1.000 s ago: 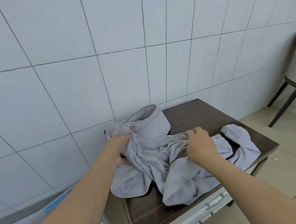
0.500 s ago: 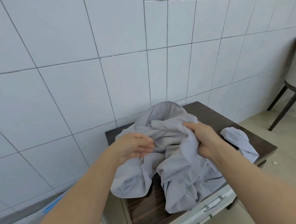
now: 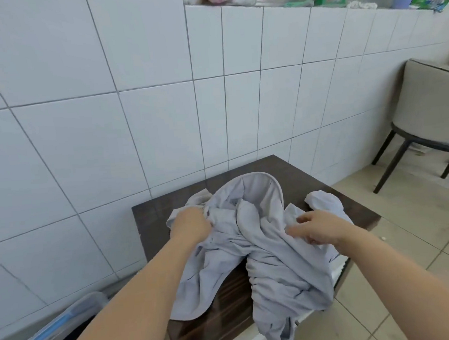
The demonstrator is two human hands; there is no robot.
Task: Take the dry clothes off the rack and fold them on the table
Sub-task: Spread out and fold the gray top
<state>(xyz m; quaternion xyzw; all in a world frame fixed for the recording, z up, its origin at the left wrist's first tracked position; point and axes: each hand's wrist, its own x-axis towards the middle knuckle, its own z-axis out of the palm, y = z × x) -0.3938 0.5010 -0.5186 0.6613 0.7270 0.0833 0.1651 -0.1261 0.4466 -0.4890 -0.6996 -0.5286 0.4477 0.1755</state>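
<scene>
On the dark desk (image 3: 310, 176) against the tiled wall we have a pale grey hooded top (image 3: 273, 261) lying crumpled, its hood (image 3: 259, 191) standing open toward the wall and its lower part spilling over the near edge of the desk. We judge it sits bunched like this because it has not yet been laid flat: a garment has to be spread before we can fold it, and the desk is small, so cloth hangs off the front.

Our left hand (image 3: 191, 224) is curled into the fabric beside the hood, fingers buried in a gathered bunch, gripping it. Our right hand (image 3: 320, 228) rests on the other side of the garment with its fingers partly bent and pointing inward; they touch the cloth, but we cannot tell whether they pinch a fold or merely lie on it. With one hand on either side of the hood, we seem set to pull the shoulders apart and flatten the top.

A grey chair (image 3: 430, 115) stands well apart on the right.
</scene>
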